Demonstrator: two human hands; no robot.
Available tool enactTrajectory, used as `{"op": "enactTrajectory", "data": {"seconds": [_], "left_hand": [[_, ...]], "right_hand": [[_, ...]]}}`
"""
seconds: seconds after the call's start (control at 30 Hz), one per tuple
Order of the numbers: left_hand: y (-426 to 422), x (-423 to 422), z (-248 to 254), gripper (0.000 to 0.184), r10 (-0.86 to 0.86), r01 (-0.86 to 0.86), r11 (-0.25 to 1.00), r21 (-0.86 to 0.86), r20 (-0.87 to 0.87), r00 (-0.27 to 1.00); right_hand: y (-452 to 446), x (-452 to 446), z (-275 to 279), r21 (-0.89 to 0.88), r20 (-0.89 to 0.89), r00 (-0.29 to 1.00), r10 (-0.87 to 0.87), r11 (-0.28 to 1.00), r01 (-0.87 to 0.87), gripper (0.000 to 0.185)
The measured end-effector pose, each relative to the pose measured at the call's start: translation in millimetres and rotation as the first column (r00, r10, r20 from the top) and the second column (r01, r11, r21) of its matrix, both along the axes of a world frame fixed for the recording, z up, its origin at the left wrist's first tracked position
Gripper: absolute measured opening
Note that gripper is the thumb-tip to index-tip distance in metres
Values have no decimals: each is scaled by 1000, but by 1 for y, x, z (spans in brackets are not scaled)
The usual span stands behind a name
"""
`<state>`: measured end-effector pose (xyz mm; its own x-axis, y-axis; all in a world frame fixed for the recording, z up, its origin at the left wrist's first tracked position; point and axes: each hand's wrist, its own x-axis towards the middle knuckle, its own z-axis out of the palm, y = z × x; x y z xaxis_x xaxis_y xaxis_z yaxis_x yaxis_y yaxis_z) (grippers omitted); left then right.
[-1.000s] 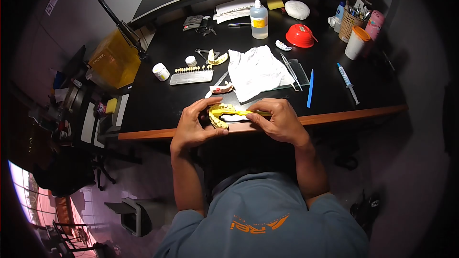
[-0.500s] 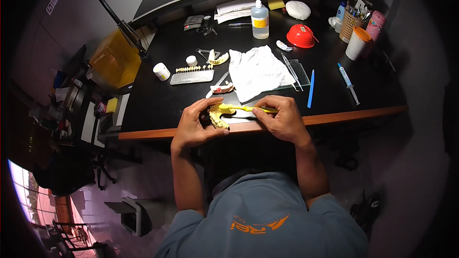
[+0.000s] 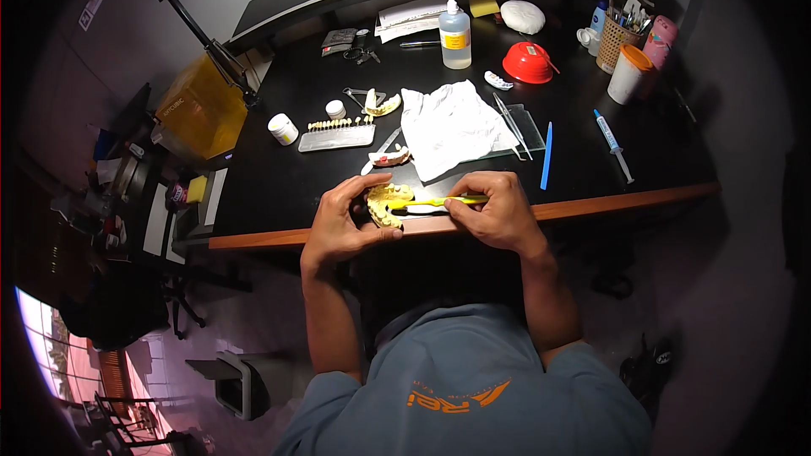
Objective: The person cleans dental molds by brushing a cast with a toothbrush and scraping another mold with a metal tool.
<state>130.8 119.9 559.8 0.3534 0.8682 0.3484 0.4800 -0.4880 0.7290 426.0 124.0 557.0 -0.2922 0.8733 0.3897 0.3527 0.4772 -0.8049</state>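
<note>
Dental cast (image 3: 378, 204) between hands (image 3: 341, 218) (image 3: 497, 213), tool (image 3: 432, 202) perhaps touching

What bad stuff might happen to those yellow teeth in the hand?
The yellow teeth model, held in the left hand by the desk's wooden edge, might slip and fall. The yellow tool in the right hand, its tip close to the model, might slide and scratch it.

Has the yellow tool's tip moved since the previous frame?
Yes: judged against the white cloth, the tip of the yellow tool has shifted toward the person, farther below the cloth's lower corner.
</note>
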Motion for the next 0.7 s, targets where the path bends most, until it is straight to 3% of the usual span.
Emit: {"op": "enactTrajectory", "data": {"seconds": [0.7], "left_hand": [[0,0,-1,86,1,-1,1000,-17,24,1000]], "right_hand": [[0,-1,-3,-40,-81,996,-30,999,27,21]]}}
